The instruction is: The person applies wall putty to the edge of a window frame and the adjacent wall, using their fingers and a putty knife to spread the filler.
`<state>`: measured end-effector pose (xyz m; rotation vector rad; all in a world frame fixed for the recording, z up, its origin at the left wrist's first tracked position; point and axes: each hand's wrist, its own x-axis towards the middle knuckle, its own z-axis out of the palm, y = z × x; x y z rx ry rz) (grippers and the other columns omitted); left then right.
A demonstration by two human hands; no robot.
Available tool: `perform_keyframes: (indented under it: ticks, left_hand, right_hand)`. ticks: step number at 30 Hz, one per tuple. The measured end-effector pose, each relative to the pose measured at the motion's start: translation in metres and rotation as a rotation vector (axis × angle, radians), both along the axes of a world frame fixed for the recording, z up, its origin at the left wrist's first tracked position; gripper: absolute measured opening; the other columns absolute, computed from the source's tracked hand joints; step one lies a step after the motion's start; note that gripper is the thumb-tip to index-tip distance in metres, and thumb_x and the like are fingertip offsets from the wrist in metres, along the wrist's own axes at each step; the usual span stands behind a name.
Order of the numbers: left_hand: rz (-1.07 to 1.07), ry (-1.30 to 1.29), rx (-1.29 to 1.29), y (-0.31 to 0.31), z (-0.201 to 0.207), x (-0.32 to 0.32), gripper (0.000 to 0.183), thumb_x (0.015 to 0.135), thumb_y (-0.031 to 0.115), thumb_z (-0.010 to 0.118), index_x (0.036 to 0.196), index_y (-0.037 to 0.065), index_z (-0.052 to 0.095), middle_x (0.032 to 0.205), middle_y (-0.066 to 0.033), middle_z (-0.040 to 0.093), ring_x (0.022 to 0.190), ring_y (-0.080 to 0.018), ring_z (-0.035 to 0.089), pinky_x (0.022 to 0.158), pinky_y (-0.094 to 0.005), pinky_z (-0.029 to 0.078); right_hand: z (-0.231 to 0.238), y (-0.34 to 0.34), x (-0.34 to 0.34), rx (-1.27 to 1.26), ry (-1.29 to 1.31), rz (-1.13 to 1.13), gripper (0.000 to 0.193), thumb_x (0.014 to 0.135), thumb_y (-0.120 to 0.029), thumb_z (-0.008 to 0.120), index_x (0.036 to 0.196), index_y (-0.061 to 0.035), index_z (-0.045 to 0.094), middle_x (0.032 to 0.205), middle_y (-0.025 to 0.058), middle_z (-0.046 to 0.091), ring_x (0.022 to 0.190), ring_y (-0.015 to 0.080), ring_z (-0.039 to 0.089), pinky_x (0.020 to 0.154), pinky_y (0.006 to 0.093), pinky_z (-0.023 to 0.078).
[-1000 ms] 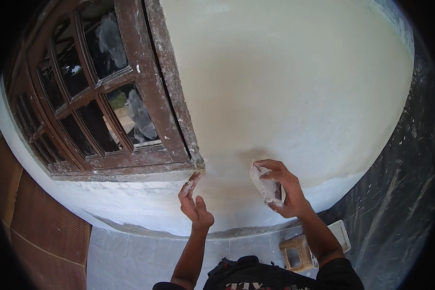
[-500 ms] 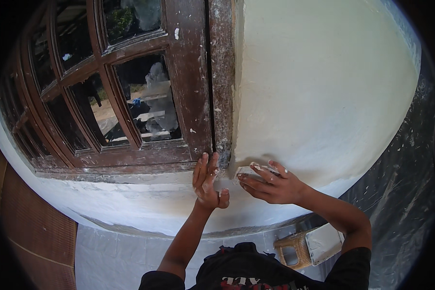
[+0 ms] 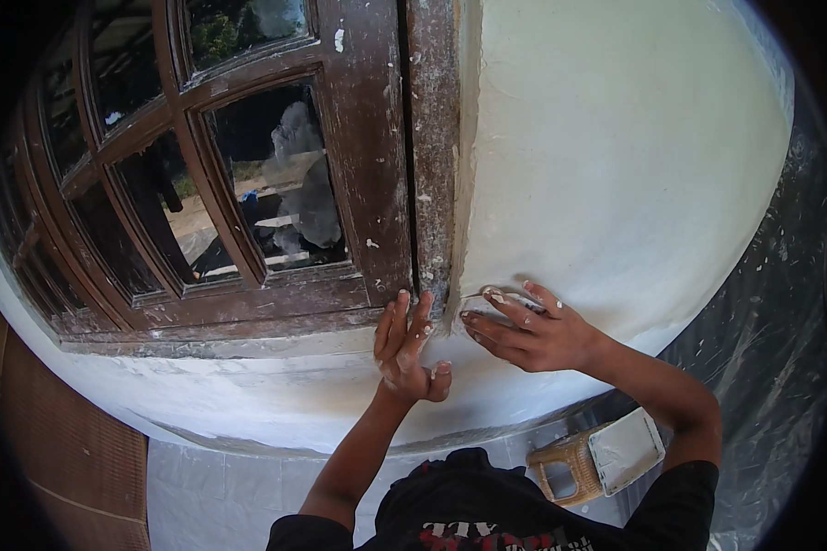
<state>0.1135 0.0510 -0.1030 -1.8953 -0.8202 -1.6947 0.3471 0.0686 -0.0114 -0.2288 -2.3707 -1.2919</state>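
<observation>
My left hand [image 3: 406, 349] is smeared with white putty. Its fingers are stretched out, and their tips lie against the bottom corner of the brown wooden window frame [image 3: 436, 165]. Beside it on the right, my right hand [image 3: 538, 332] presses a thin, flat putty scraper [image 3: 515, 299] to the cream wall [image 3: 606, 174], close to the frame's edge. The fingers cover most of the scraper, so its full shape is hidden. White putty also sticks to these fingers.
Left of my hands is a paned window sash [image 3: 368, 184] with paint specks. Below, a tray of pale putty [image 3: 627, 450] rests on a tan woven-pattern stool [image 3: 565, 468]. Dark plastic sheeting [image 3: 753, 386] hangs at right; a brown woven panel [image 3: 73, 432] stands at left.
My right hand has slid slightly up and right with the scraper, which now shows only a thin edge. My left hand stays at the frame corner. The view has shifted slightly.
</observation>
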Motion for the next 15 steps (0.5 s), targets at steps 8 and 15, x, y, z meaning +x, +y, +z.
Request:
perform_keyframes:
  ticks: [8,15]
  left_hand:
    - [0.012,0.015,0.004,0.0,0.002,-0.001,0.052,0.091,0.029,0.047,0.135,0.003,0.039,0.132,-0.0283,0.059,0.132,-0.0459,0.049,0.109,-0.0539,0.036]
    - [0.015,0.028,0.012,0.001,0.004,0.002,0.051,0.09,0.027,0.048,0.135,0.003,0.039,0.132,-0.0283,0.06,0.131,-0.046,0.05,0.109,-0.0534,0.036]
  right_hand:
    - [-0.002,-0.007,0.02,-0.011,0.006,-0.052,0.027,0.09,-0.032,0.061,0.115,-0.0258,0.07,0.137,-0.0095,0.056,0.136,0.0183,0.045,0.116,0.0496,0.03]
    - [0.004,-0.019,0.003,-0.002,0.045,-0.036,0.029,0.089,-0.032,0.062,0.115,-0.0254,0.071,0.137,-0.0085,0.057,0.136,0.0184,0.046,0.115,0.0496,0.03]
